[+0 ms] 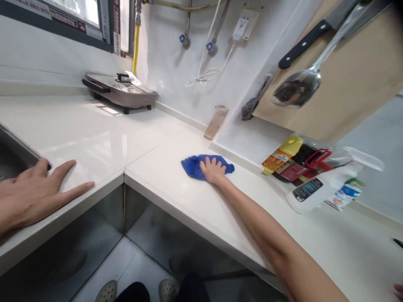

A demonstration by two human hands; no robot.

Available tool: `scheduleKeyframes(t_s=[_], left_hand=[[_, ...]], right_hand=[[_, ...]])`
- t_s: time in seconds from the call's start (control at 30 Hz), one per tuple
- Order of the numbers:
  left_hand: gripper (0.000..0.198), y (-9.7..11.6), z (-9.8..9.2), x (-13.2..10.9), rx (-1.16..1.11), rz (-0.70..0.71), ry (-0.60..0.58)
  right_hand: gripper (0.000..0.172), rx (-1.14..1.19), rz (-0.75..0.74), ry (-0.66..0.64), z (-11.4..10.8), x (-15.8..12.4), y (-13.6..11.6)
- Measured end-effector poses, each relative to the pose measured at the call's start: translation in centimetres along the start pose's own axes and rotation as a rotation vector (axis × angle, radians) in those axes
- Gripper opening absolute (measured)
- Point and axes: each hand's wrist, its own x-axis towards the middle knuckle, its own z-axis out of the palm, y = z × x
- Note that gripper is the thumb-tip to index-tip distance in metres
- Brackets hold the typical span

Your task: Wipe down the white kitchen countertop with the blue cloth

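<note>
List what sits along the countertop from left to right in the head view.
The left hand flat on the countertop → lidded electric grill pan → blue cloth under the right hand → yellow-capped bottle → white spray bottle.

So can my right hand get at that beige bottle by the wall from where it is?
Probably yes: the right hand lies on the blue cloth, and only bare countertop separates it from the beige bottle.
</note>
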Motion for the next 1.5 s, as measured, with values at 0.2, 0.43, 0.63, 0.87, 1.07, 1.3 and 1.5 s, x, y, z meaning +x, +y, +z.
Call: scheduleKeyframes(t_s=[0.2, 0.43, 0.63, 0.87, 1.07, 1.3, 1.5], left_hand=[[0.112, 2.4, -2.3, -2.4, -0.009, -0.025, -0.056], [0.112, 2.6, -2.4, -2.7, -0.069, -0.026, -0.071], [0.110, 2.4, -2.0, -2.8, -0.080, -0.005, -0.031], [0.112, 1.8, -2.1, -3.0, -0.099, 0.030, -0.038], [0.110, 1.5, -2.3, -3.1, -0.124, 0.070, -0.018], [0.110, 1.9, -3.6, -4.1, -0.123, 0.090, -0.036], [0.110, 2.2, -3.8, -3.9, -0.088, 0.069, -0.042]], right_hand=[[0.062, 0.069, -0.126, -0.006, -0.8, 5.6, -5.8], [0.081, 0.152, -0.153, -0.058, -1.0, 6.4, -11.9], [0.106, 0.253, -0.244, -0.099, -2.2, 2.1, -17.6], [0.070, 0.234, -0.376, -0.063, -2.5, -4.0, -16.6], [0.063, 0.242, -0.537, 0.006, -1.0, -9.5, -9.9], [0.063, 0.274, -0.561, 0.041, 0.3, -15.0, 2.6], [0.063, 0.162, -0.309, 0.072, 2.3, -17.1, 15.8]])
